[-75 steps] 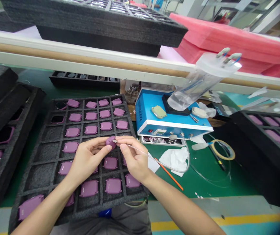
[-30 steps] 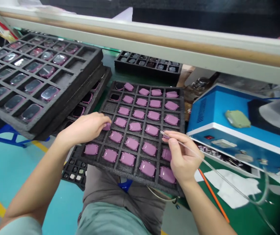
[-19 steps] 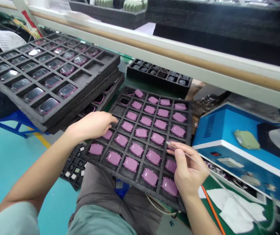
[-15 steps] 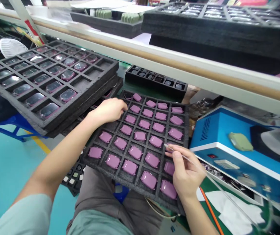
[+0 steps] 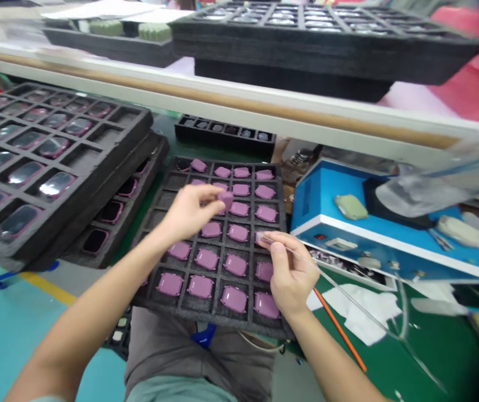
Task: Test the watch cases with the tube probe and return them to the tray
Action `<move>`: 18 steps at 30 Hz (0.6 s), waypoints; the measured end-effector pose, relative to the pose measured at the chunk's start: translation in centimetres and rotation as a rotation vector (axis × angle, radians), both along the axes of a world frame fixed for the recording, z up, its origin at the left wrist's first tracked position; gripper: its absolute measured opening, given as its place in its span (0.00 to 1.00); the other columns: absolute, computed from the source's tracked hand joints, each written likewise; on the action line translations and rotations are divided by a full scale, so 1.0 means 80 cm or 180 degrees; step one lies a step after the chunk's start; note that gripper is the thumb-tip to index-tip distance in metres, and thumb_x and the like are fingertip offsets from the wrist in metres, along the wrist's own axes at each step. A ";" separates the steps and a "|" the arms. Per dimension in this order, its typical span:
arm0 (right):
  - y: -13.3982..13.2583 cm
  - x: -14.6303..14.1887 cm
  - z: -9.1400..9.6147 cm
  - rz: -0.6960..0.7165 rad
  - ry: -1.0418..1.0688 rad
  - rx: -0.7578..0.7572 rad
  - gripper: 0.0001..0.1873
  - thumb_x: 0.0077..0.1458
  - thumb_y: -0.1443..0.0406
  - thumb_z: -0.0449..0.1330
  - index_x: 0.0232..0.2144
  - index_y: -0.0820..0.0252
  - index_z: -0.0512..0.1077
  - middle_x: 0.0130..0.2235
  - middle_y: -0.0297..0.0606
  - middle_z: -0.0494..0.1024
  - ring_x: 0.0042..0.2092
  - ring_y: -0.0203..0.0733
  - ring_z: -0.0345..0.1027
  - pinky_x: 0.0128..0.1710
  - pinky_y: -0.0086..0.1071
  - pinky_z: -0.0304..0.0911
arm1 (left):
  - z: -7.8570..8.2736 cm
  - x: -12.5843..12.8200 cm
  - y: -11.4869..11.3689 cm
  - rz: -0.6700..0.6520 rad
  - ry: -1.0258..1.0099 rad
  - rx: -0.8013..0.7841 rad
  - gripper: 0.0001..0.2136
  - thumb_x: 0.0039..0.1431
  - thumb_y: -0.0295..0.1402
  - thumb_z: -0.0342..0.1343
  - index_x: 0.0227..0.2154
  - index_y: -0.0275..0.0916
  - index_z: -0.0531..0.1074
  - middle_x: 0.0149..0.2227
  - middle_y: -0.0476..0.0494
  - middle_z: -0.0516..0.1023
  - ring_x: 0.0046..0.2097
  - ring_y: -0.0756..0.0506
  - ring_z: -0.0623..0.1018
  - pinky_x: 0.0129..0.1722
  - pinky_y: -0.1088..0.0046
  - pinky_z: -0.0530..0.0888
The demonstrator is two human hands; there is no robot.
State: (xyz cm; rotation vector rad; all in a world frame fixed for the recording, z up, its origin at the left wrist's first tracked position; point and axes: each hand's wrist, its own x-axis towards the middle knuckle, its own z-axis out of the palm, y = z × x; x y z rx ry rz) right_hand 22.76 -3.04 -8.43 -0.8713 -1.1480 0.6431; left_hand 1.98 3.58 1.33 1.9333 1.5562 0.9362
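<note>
Foam tray [image 5: 161, 192]: L hand [image 5: 190, 212] pinches purple case [image 5: 225, 199], R hand [image 5: 288, 274] holds blurry tube [image 5: 335, 286].

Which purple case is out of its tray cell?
The purple case pinched in the left hand, above the foam tray; the others sit in cells.

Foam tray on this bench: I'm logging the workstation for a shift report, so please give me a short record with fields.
Left hand: holds a purple part above the tray
Right hand: pinches a thin clear tube, its tip near the tray's parts
Tray: black foam tray, purple parts in rows of cells
Nearby: blue bench machine to the right, stacked foam trays to the left
</note>
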 end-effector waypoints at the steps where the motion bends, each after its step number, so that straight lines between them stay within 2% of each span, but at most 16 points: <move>1: 0.002 0.001 0.000 -0.0056 -0.0021 0.0054 0.07 0.67 0.62 0.62 0.40 0.56 0.80 0.42 0.42 0.83 0.44 0.45 0.82 0.44 0.42 0.83 | -0.008 0.018 -0.015 -0.0197 -0.0565 -0.0204 0.16 0.60 0.35 0.63 0.49 0.36 0.84 0.48 0.39 0.88 0.48 0.38 0.86 0.52 0.63 0.81; 3: 0.005 0.003 0.000 -0.0090 -0.0091 0.0122 0.08 0.69 0.62 0.60 0.41 0.55 0.79 0.43 0.43 0.84 0.47 0.47 0.81 0.48 0.45 0.82 | -0.023 0.046 -0.038 -0.0494 -0.1303 -0.0637 0.15 0.58 0.36 0.66 0.45 0.36 0.85 0.46 0.40 0.88 0.46 0.38 0.87 0.50 0.63 0.83; 6: 0.009 0.006 -0.001 -0.0016 -0.0191 0.0169 0.07 0.69 0.64 0.60 0.42 0.53 0.79 0.44 0.42 0.84 0.50 0.47 0.81 0.51 0.46 0.79 | -0.040 0.065 -0.048 -0.0619 -0.1833 -0.1046 0.17 0.55 0.37 0.70 0.46 0.36 0.84 0.46 0.40 0.88 0.47 0.38 0.87 0.52 0.60 0.83; 10: 0.010 0.008 -0.001 0.0025 -0.0253 0.0206 0.07 0.69 0.65 0.60 0.43 0.53 0.80 0.44 0.41 0.85 0.51 0.47 0.81 0.52 0.46 0.79 | -0.048 0.063 -0.041 -0.0558 -0.1966 -0.1080 0.19 0.53 0.37 0.73 0.47 0.36 0.85 0.46 0.40 0.88 0.48 0.37 0.87 0.53 0.60 0.83; 18: 0.014 0.010 0.000 0.0000 -0.0378 0.0340 0.09 0.68 0.68 0.61 0.44 0.52 0.80 0.43 0.39 0.85 0.50 0.47 0.82 0.51 0.45 0.79 | -0.059 0.060 -0.038 -0.0600 -0.2040 -0.0933 0.18 0.53 0.35 0.74 0.47 0.37 0.86 0.46 0.41 0.88 0.48 0.38 0.87 0.52 0.64 0.84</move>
